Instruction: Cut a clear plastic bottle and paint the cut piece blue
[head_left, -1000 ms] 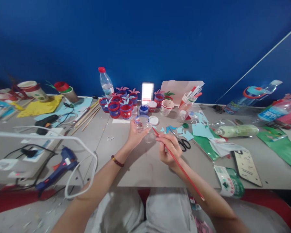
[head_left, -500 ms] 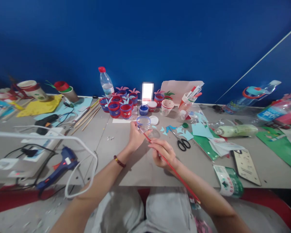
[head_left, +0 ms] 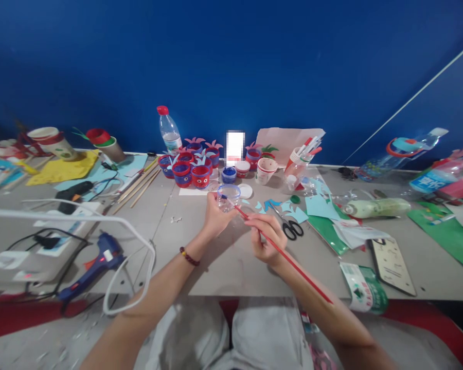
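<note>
Blue wall behind, grey counter in front, cluttered both sides. Action is mid-counter.

Change over the last second: brush swung left. Bristles were off the right side of the cup; half a second ago they'd reached it, now they're a bit higher, by the blue rim. Can't tell if tip is inside or on the outer wall, clear plastic hides that. Right hand backed off slightly right since the half-second mark; its fingers pinch the red shaft, tail end lying over the forearm.

Left hand has barely moved: fingers curled round the cup from the left, thumb along the near side. Cup is held above the counter, rim up, just in front of the blue pot and white lid.

Meaning for the brushwork: tool is at the cup, not beside it. Blue shows at the rim; wall below looks mostly clear. Scissors and painted cups unmoved.
</note>
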`<control>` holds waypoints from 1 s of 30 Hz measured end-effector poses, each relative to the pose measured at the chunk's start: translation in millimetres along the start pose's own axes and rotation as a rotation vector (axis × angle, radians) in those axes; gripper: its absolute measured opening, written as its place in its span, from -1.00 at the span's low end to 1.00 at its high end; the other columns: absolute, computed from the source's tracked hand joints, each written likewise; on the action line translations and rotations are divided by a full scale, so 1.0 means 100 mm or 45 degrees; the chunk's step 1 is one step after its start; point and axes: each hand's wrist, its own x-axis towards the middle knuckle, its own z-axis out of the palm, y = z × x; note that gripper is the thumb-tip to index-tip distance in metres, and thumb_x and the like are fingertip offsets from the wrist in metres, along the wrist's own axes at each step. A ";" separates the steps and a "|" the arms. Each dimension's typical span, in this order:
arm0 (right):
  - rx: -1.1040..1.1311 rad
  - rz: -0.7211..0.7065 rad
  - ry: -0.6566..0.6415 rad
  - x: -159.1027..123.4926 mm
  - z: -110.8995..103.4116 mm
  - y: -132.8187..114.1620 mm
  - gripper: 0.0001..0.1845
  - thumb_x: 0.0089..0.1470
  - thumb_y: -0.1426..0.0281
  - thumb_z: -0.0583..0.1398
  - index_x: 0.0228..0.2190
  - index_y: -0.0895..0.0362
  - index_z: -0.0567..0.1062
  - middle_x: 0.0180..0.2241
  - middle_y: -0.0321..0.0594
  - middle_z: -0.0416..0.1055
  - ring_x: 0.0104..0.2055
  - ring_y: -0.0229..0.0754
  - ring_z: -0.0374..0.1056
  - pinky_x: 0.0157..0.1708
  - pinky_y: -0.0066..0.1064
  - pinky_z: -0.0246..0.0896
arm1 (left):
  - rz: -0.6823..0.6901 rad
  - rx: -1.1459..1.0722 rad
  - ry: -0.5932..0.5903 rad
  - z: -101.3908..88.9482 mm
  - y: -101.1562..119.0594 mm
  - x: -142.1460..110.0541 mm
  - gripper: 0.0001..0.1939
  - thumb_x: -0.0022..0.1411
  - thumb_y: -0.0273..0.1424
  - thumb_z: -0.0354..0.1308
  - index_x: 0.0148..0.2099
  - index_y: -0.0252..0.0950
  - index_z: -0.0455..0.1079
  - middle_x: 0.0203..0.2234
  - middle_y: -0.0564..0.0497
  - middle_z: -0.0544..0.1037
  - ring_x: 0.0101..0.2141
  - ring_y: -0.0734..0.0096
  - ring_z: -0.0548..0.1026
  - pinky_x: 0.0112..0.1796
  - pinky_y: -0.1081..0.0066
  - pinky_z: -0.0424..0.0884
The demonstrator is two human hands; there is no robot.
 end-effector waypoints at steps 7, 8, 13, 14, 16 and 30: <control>-0.019 0.007 0.043 0.02 -0.02 0.02 -0.69 0.13 0.63 0.11 -0.18 0.09 0.52 -0.27 -0.15 0.55 -0.23 -0.15 0.55 -0.22 -0.32 0.54 | 0.007 0.135 0.026 -0.01 0.00 0.03 -0.46 -0.16 -0.43 0.45 -0.22 -0.16 0.18 -0.34 0.07 0.39 -0.34 0.39 0.41 -0.29 0.34 0.39; -0.022 0.006 0.056 0.02 -0.02 0.02 -0.69 0.13 0.63 0.11 -0.18 0.09 0.52 -0.27 -0.15 0.55 -0.23 -0.16 0.55 -0.23 -0.32 0.54 | 0.013 0.147 0.022 -0.01 0.01 0.04 -0.46 -0.16 -0.41 0.45 -0.21 -0.17 0.18 -0.33 0.07 0.39 -0.33 0.39 0.41 -0.28 0.34 0.39; -0.029 0.021 0.085 0.03 -0.03 0.03 -0.68 0.13 0.62 0.10 -0.19 0.08 0.53 -0.28 -0.17 0.55 -0.23 -0.16 0.55 -0.21 -0.32 0.54 | 0.040 0.156 -0.035 -0.02 0.07 0.04 -0.46 -0.16 -0.34 0.42 -0.18 -0.21 0.19 -0.33 0.08 0.39 -0.33 0.42 0.39 -0.23 0.32 0.37; -0.033 0.022 0.089 0.04 -0.04 0.03 -0.68 0.13 0.62 0.10 -0.20 0.07 0.53 -0.28 -0.17 0.55 -0.24 -0.16 0.55 -0.21 -0.31 0.53 | 0.050 0.144 -0.044 -0.02 0.08 0.04 -0.47 -0.15 -0.34 0.41 -0.18 -0.22 0.19 -0.33 0.08 0.39 -0.32 0.42 0.39 -0.23 0.32 0.37; -0.036 0.024 0.096 0.05 -0.04 0.03 -0.69 0.12 0.63 0.09 -0.21 0.08 0.53 -0.29 -0.17 0.55 -0.24 -0.16 0.55 -0.21 -0.32 0.53 | 0.075 0.118 -0.065 -0.01 0.08 0.04 -0.47 -0.15 -0.35 0.41 -0.18 -0.22 0.20 -0.32 0.07 0.39 -0.32 0.42 0.38 -0.22 0.31 0.37; -0.052 0.068 0.146 0.10 -0.07 0.01 -0.72 0.12 0.63 0.08 -0.27 0.08 0.50 -0.32 -0.18 0.54 -0.27 -0.17 0.55 -0.25 -0.33 0.52 | 0.025 0.040 -0.209 -0.06 0.04 0.09 -0.45 -0.14 -0.27 0.43 -0.14 -0.24 0.24 -0.32 0.06 0.43 -0.31 0.41 0.40 -0.19 0.31 0.37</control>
